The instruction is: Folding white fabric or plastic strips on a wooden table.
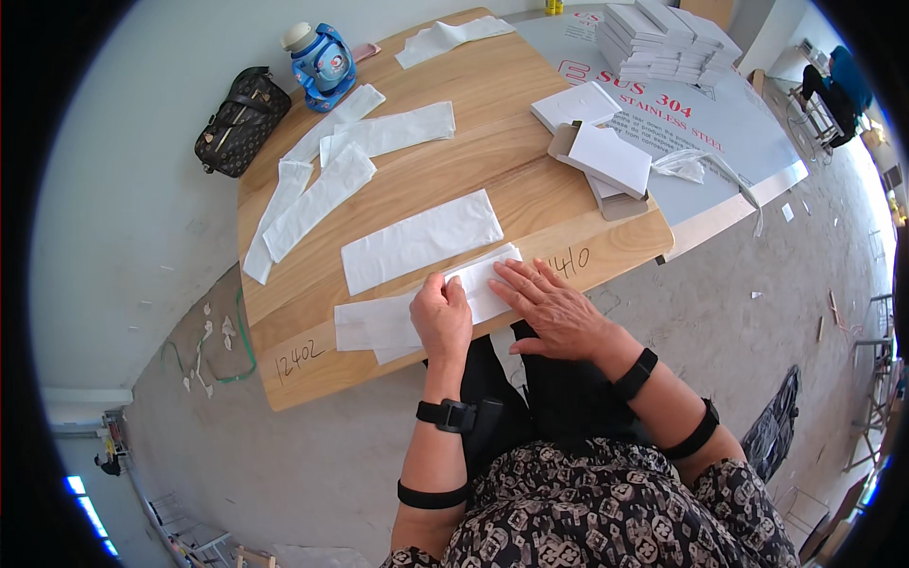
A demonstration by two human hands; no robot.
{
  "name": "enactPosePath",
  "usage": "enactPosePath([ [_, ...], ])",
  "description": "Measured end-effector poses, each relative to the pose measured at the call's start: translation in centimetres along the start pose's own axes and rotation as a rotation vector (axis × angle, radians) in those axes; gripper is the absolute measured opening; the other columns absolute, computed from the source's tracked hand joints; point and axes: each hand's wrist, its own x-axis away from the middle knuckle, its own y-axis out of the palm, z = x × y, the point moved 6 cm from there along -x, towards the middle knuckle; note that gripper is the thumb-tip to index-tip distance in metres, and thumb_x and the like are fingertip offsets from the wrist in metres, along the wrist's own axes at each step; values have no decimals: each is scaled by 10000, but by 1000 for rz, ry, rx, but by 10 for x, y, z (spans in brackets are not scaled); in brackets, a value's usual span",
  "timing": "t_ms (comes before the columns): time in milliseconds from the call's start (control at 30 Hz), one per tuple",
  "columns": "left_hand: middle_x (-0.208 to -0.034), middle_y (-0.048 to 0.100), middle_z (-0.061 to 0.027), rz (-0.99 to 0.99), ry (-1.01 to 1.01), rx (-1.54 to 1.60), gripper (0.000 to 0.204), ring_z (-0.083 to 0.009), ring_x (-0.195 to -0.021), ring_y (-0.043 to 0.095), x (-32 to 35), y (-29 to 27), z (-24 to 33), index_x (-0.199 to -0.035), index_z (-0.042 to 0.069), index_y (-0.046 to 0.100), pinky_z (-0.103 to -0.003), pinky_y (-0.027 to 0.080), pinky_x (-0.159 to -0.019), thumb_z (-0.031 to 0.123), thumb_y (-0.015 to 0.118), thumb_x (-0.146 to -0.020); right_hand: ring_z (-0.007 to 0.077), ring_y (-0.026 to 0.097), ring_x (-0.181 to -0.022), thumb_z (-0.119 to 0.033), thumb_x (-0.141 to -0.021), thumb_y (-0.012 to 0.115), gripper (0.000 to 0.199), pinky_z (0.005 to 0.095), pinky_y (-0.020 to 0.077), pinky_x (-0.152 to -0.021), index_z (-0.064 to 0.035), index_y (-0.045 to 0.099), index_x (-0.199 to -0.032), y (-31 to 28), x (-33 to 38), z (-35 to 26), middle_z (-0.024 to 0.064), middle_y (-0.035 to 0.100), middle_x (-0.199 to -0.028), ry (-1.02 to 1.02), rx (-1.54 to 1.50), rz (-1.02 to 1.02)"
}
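Two overlapping white folded strips [377, 322], of paper or thin cloth (I cannot tell which), lie along the table's near edge. My left hand [442, 317] is closed over their middle, thumb and fingers pinched at a folded edge; what lies inside the fingers is mostly hidden. My right hand [554, 312] rests beside it with its fingers stretched out, pressing the right end of the upper strip. Just beyond both hands a wider white folded piece [421, 240] lies flat on the wooden table [511, 180].
Several white strips [317, 204] lie farther left, near a dark patterned handbag [243, 120] and a blue bottle [322, 68]. White boxes [611, 159] sit at the right, one opened. A stack of boxes [663, 43] stands on a grey printed sheet [729, 142]. Another person [838, 90] sits far right.
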Motion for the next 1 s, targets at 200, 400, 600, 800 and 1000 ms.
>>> enactPosePath([
  [200, -673, 603, -233, -28, -16, -129, 174, -424, -649, 602, 0, -7, 1, -746, -20, 538, -478, 452, -573, 101, 599, -854, 263, 210, -1438, -519, -766, 668, 930, 462, 167, -1180, -80, 261, -1478, 9, -6, 6, 120, 251, -1541, -30, 29, -35],
  [400, -634, 584, -193, -19, 18, -171, 204, -366, -586, 587, 3, -3, -4, -714, -3, 512, -431, 447, -557, 112, 631, -832, 250, 198, -1444, -543, -835, 579, 852, 457, 144, -1184, -92, 260, -1483, 12, -10, 15, 112, 232, -1552, -23, 71, -52],
  [600, -704, 653, -176, -118, 51, -455, 120, -382, -690, 649, 4, 0, -5, -866, 52, 570, -486, 506, -602, 169, 597, -873, 251, 195, -1445, -555, -832, 579, 860, 458, 134, -1186, -111, 250, -1491, 13, -9, 19, 106, 217, -1558, -47, 78, -77],
  [800, -828, 677, -172, -162, 64, -574, 87, -365, -753, 658, -1, -8, -11, -882, 43, 572, -456, 511, -616, 105, 617, -839, 258, 195, -1445, -531, -822, 603, 860, 469, 132, -1185, -121, 253, -1492, 9, -8, 21, 106, 215, -1559, -92, 71, -105],
  [1000, -1265, 543, -163, -200, 505, -373, 628, -334, -1239, 456, 11, -19, 39, -1241, 28, 526, -444, 370, -1015, 149, 765, -672, 314, 333, -1366, -372, -721, 750, 787, 464, 224, -1147, -21, 436, -1350, -16, -17, 28, 172, 382, -1451, -34, -71, 106],
])
